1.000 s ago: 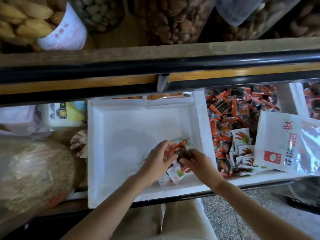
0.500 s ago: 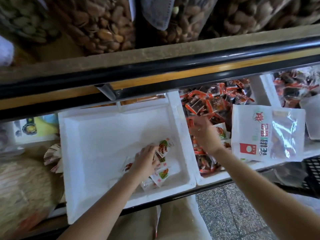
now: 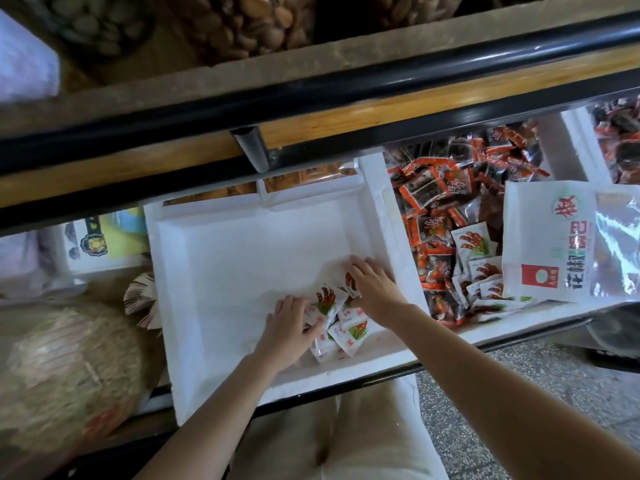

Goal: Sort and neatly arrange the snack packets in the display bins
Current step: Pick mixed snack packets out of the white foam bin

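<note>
While the white packets (image 3: 325,303) are lying in a small loose heap at the near right corner of the white foam bin (image 3: 214,258), both hands are working on them. The left hand (image 3: 289,327) is curling fingers and thumb round a packet at the heap's left edge, gripping it. The right hand (image 3: 374,289) is lying palm-down over the heap's far side with its fingers bent on the wrappers. I cannot tell whether it is pinching one or only pressing.

The step in hand looks to be squaring this heap into a tidy row. To do it well, the hands should be turning every packet picture-side up and the same way round, then sliding them flat against the bin's wall. The glossy wrappers are likely to be slipping over one another if pushed from one side only. More white packets of the same kind are sitting in the neighbouring bin (image 3: 568,140) among red-and-dark packets (image 3: 433,188), probably waiting to be brought across.

Each white packet is showing a red-and-green picture with red writing too small to read. A large bag (image 3: 540,237) is lying over the neighbouring bin. It is showing a red character in a green ring, columns of red and green Chinese characters, and a red square with a pale disc.
</note>
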The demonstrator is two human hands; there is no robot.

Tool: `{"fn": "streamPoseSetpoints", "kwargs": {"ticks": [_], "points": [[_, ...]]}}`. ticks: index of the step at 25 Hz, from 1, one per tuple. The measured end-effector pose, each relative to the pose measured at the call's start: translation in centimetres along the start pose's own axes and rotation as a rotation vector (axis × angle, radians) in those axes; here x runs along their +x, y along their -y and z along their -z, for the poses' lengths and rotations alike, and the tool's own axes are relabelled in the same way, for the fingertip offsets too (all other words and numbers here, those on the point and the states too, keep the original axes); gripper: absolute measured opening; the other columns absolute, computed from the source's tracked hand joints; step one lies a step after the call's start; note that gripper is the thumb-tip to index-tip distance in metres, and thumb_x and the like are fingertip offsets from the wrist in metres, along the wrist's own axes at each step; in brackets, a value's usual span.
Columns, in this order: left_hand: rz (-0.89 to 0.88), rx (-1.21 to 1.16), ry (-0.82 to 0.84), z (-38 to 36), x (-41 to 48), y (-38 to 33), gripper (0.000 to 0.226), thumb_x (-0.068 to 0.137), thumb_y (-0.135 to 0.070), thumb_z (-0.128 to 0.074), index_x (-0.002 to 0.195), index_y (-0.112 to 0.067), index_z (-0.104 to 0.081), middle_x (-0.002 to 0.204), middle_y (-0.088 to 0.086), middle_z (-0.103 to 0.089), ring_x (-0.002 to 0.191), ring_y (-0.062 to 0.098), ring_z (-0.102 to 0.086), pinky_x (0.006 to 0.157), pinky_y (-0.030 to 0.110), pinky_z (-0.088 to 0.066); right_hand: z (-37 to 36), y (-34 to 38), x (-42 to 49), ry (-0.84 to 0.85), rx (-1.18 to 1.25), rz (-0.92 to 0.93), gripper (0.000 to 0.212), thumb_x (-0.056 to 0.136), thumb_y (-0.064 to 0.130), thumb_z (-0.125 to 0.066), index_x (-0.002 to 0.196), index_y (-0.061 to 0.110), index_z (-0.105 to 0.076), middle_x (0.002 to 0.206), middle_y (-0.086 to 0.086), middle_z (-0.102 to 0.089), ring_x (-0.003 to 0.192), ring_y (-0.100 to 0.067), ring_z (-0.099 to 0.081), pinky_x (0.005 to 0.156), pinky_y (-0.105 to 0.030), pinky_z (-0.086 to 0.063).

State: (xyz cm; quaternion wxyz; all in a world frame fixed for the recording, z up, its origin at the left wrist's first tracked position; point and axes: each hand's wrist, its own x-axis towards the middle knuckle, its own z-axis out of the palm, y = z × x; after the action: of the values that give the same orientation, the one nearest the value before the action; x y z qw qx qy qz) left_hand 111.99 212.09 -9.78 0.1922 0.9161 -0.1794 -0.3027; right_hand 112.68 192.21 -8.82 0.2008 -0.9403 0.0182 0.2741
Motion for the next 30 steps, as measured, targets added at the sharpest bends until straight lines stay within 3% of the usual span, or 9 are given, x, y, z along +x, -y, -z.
{"fn": "streamPoseSetpoints", "kwargs": {"ticks": [7, 11, 14, 17, 21, 24, 26, 28, 30], "points": [[0.177, -0.088, -0.035, -1.1, 3.1, -1.9, 0.064, 0.082, -0.047, -0.068, 0.126, -0.009, -0.042, 0.126, 0.007, -0.045, 0.119, 0.022, -0.042, 0.101, 0.033, -0.037, -1.9, 0.2, -1.7, -0.005, -0.004, -0.153, 0.077, 0.074, 0.059, -0.064, 0.126, 0.008, -0.042, 0.126, -0.007, -0.045, 0.116, -0.023, -0.046, 0.100, -0.033, -0.041], [0.201, -0.335, 0.004, -0.3, 2.3, -0.6, 0.043, 0.083, -0.028, -0.073, 0.109, -0.008, -0.045, 0.112, 0.007, -0.053, 0.099, 0.021, -0.054, 0.075, 0.025, -0.050, -2.4, -0.5, -2.5, -0.027, 0.214, -0.225, 0.053, 0.083, 0.045, -0.064, 0.121, 0.009, -0.051, 0.121, -0.008, -0.051, 0.112, -0.023, -0.047, 0.098, -0.033, -0.040], [0.242, -0.514, -0.054, 0.7, 0.4, 0.7, 0.030, 0.089, -0.014, -0.066, 0.105, -0.006, -0.043, 0.110, 0.008, -0.059, 0.087, 0.016, -0.058, 0.051, 0.014, -0.048, -2.9, 0.0, -2.2, -0.017, 0.471, -0.312, 0.056, 0.083, 0.036, -0.067, 0.127, 0.008, -0.046, 0.121, -0.009, -0.054, 0.113, -0.024, -0.052, 0.096, -0.036, -0.047], [0.246, -0.557, -0.140, 1.2, -1.1, 1.9, 0.024, 0.090, -0.013, -0.064, 0.106, -0.004, -0.048, 0.110, 0.007, -0.060, 0.089, 0.015, -0.059, 0.057, 0.016, -0.050, -3.5, 1.1, -1.5, -0.035, 0.673, -0.395, 0.067, 0.078, 0.032, -0.073, 0.131, 0.007, -0.040, 0.122, -0.009, -0.056, 0.107, -0.023, -0.058, 0.084, -0.029, -0.052], [0.264, -0.589, -0.213, 1.9, -2.1, 2.3, 0.016, 0.091, -0.015, -0.063, 0.099, -0.012, -0.049, 0.103, 0.002, -0.061, 0.093, 0.022, -0.063, 0.071, 0.036, -0.058, -4.1, 2.2, -1.1, -0.006, 0.559, -0.373, 0.046, 0.077, 0.037, -0.074, 0.105, 0.005, -0.058, 0.103, -0.009, -0.064, 0.088, -0.021, -0.064, 0.075, -0.035, -0.057], [0.250, -0.606, -0.204, 2.6, -2.2, 1.2, 0.011, 0.092, -0.015, -0.060, 0.098, -0.012, -0.052, 0.104, 0.007, -0.061, 0.094, 0.024, -0.064, 0.071, 0.043, -0.059, -3.5, 2.9, -2.4, -0.030, 0.513, -0.297, 0.041, 0.081, 0.036, -0.070, 0.106, 0.007, -0.057, 0.108, -0.009, -0.057, 0.089, -0.019, -0.060, 0.079, -0.029, -0.055], [0.186, -0.596, -0.216, 3.2, -2.1, -0.6, 0.008, 0.093, -0.014, -0.058, 0.097, -0.011, -0.052, 0.102, 0.007, -0.061, 0.093, 0.021, -0.063, 0.072, 0.036, -0.057, -2.1, 2.9, -3.9, -0.105, 0.548, -0.271, 0.040, 0.083, 0.033, -0.068, 0.112, 0.007, -0.057, 0.111, -0.009, -0.054, 0.091, -0.018, -0.058, 0.081, -0.026, -0.052], [0.102, -0.592, -0.210, 4.2, -1.8, -3.9, 0.008, 0.094, -0.013, -0.056, 0.097, -0.009, -0.050, 0.097, 0.005, -0.061, 0.086, 0.013, -0.062, 0.064, 0.018, -0.051, 0.0, 1.9, -6.2, -0.232, 0.610, -0.277, 0.037, 0.084, 0.031, -0.067, 0.112, 0.008, -0.058, 0.109, -0.007, -0.054, 0.088, -0.014, -0.054, 0.076, -0.020, -0.046], [0.019, -0.592, -0.170, 4.9, -1.2, -7.9, 0.009, 0.095, -0.015, -0.055, 0.095, -0.008, -0.048, 0.093, 0.005, -0.062, 0.078, 0.009, -0.062, 0.057, 0.015, -0.048, 2.3, -0.1, -9.0, -0.348, 0.658, -0.284, 0.036, 0.084, 0.032, -0.067, 0.111, 0.009, -0.059, 0.106, -0.003, -0.055, 0.087, -0.010, -0.053, 0.070, -0.012, -0.040]]}}
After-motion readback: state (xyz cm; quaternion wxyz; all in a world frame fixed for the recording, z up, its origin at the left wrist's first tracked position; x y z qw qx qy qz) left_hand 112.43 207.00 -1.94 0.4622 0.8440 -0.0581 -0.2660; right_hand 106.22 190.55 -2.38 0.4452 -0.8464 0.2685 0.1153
